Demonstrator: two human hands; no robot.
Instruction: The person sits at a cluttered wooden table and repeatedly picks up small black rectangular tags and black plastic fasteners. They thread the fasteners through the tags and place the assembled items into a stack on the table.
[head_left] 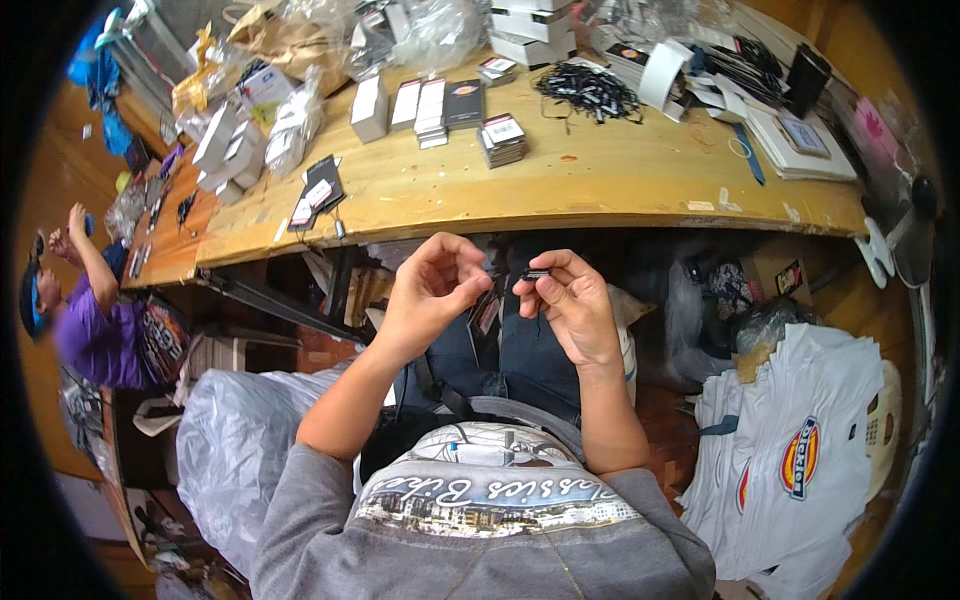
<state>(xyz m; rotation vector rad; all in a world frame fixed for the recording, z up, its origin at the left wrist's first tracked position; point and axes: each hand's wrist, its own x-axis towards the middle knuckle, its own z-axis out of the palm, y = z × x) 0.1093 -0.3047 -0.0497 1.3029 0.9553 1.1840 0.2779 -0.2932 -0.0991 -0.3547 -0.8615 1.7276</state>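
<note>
Both my hands are up at frame centre, just below the front edge of the wooden bench (560, 205). Right hand (572, 300) is pinching a small black tag piece (537, 273) between thumb and fingertips, held level. Left hand (432, 285) is curled with thumb and forefinger pressed together close to the same piece; something thin and dark hangs between the two hands, too small to say what or whether the left is actually gripping it. Looks like I'm mid-assembly on one tag, not finished: it's off the bench and in the air above my lap. Judging by the layout, some work is stacked: small stacks of labelled tags (502, 138) and rows of white and dark cards (432, 105) sit upper centre on the bench, and a few loose dark tags (318, 190) lie at the near-left edge. A heap of black strings or loops (588, 90) upper right of centre looks largely unused, so I'd judge plenty is left. Folded white shirts (800, 450) are piled lower right, a grey plastic bag (235, 450) lower left. Another person in a purple top (95, 335) works at far left, hands apart from mine.
</note>
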